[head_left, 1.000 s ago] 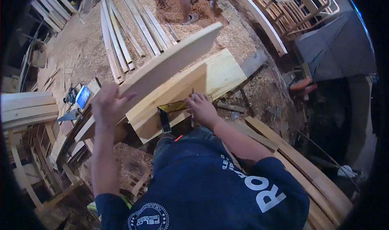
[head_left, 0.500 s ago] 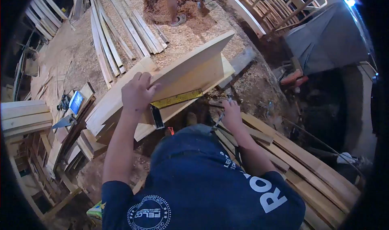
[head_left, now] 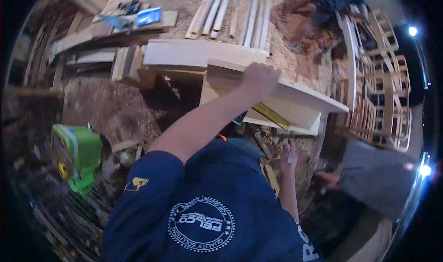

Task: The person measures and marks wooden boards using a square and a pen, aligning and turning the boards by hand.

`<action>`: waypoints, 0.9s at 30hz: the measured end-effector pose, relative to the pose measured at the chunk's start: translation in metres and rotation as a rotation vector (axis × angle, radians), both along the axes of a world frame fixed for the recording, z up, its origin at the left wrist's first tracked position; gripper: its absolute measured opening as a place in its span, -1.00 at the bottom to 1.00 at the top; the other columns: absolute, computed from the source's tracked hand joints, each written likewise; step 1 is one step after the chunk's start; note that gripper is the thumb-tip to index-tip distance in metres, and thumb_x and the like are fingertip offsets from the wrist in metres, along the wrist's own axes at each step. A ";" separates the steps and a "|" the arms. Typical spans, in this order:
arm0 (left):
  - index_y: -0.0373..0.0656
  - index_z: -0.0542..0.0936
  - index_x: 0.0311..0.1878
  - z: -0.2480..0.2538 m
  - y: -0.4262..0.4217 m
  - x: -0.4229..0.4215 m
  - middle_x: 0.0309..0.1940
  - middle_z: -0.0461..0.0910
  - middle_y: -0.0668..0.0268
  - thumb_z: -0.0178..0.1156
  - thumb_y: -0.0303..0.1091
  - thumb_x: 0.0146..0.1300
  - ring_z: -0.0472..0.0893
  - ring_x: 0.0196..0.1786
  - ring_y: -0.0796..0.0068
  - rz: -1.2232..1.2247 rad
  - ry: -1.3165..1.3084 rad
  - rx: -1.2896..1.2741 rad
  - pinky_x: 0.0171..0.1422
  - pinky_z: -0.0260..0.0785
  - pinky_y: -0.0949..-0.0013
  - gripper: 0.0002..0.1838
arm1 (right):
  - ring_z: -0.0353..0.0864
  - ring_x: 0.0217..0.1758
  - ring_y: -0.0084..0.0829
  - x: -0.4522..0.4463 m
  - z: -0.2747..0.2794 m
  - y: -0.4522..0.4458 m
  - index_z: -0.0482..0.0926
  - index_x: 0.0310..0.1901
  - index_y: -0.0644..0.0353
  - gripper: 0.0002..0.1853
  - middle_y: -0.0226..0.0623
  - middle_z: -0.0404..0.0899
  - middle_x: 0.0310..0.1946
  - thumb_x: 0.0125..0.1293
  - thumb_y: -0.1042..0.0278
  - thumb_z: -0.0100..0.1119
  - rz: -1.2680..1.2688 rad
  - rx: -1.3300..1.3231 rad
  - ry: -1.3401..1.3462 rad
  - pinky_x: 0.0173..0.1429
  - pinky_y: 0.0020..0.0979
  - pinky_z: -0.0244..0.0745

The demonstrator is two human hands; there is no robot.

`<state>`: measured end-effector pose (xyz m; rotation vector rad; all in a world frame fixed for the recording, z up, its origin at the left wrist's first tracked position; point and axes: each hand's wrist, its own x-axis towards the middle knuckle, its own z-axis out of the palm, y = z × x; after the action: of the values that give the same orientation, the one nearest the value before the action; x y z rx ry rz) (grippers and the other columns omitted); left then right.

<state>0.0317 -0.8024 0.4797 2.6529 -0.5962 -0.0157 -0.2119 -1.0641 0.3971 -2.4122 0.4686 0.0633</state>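
Observation:
My left hand (head_left: 260, 81) is closed over the top edge of a pale wooden board (head_left: 318, 98), which stands upright along a second board and forms an angled piece with it. Inside the angle lies a carpenter's square with a yellow blade (head_left: 272, 116); its dark stock is partly hidden behind my left forearm. My right hand (head_left: 288, 156) is below the near edge of the wood, apart from it. Its fingers are closed on a slim, pale, pen-like object (head_left: 289, 158). A long plank (head_left: 184, 53) lies behind and left of the angled piece.
A green machine or container (head_left: 78, 149) stands on the floor at left. A blue-lit device (head_left: 148, 16) rests on boards at upper left. Long strips (head_left: 221, 8) lie on the shavings-covered ground. Another person (head_left: 337, 3) is at upper right, near slatted wooden frames (head_left: 383, 86).
The view has swung left, bringing the green object into sight. My left hand still holds the board's top edge. My right hand is now farther from the wood, the pen-like object in its fingers.

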 end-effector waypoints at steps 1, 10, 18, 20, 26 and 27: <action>-0.06 0.70 -0.17 -0.004 -0.004 -0.001 -0.24 0.77 0.17 0.14 -0.26 0.34 0.79 -0.13 0.13 0.007 -0.046 -0.031 0.01 0.60 0.00 -0.82 | 0.66 -0.14 0.05 0.008 -0.013 -0.016 0.57 0.14 0.22 -0.62 0.10 0.67 -0.14 0.64 0.06 0.00 0.087 -0.089 -0.040 -0.02 -0.05 0.52; -0.05 0.73 -0.14 0.001 -0.052 0.001 -0.21 0.79 0.22 0.17 -0.33 0.34 0.80 -0.11 0.14 -0.018 0.003 0.015 -0.02 0.63 0.07 -0.83 | 0.65 -0.16 0.07 0.098 0.005 -0.078 0.67 -0.03 0.32 -0.68 0.08 0.69 -0.20 0.60 0.19 0.10 0.298 -0.091 -0.054 0.00 -0.15 0.53; 0.02 0.73 -0.07 0.018 -0.058 -0.001 -0.22 0.77 0.22 0.26 -0.27 0.29 0.79 -0.05 0.16 -0.010 0.129 0.070 -0.04 0.65 0.07 -0.81 | 0.71 -0.12 -0.13 0.129 -0.008 -0.141 0.67 0.01 0.33 -0.63 0.05 0.69 -0.20 0.61 0.14 0.09 0.367 -0.098 -0.040 0.02 -0.16 0.54; 0.01 0.71 -0.08 0.017 -0.060 0.000 -0.22 0.76 0.22 0.28 -0.25 0.28 0.79 -0.04 0.16 -0.021 0.129 0.081 -0.02 0.64 0.05 -0.81 | 0.73 -0.07 -0.17 0.133 -0.001 -0.148 0.67 0.06 0.33 -0.60 0.04 0.71 -0.16 0.63 0.11 0.06 0.362 -0.115 0.033 0.06 -0.16 0.56; -0.04 0.67 -0.06 0.007 -0.067 0.000 -0.16 0.76 0.20 0.31 -0.17 0.28 0.77 -0.03 0.11 0.008 0.075 0.058 0.04 0.61 -0.01 -0.76 | 0.73 0.07 -0.17 0.137 0.001 -0.148 0.59 0.21 0.41 -0.48 0.02 0.74 0.00 0.67 0.03 -0.06 0.234 0.129 0.087 0.21 -0.19 0.57; -0.03 0.66 -0.04 0.012 -0.065 0.003 -0.15 0.76 0.20 0.31 -0.16 0.28 0.77 -0.02 0.10 -0.005 0.102 0.071 0.05 0.60 -0.01 -0.74 | 0.74 0.07 -0.17 0.134 -0.005 -0.151 0.58 0.21 0.42 -0.47 0.02 0.74 0.00 0.68 0.03 -0.07 0.212 0.176 0.080 0.22 -0.21 0.57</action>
<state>0.0346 -0.8673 0.4916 2.6998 -0.5787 -0.1759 -0.0775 -1.2150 0.3924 -2.2830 0.2303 0.2831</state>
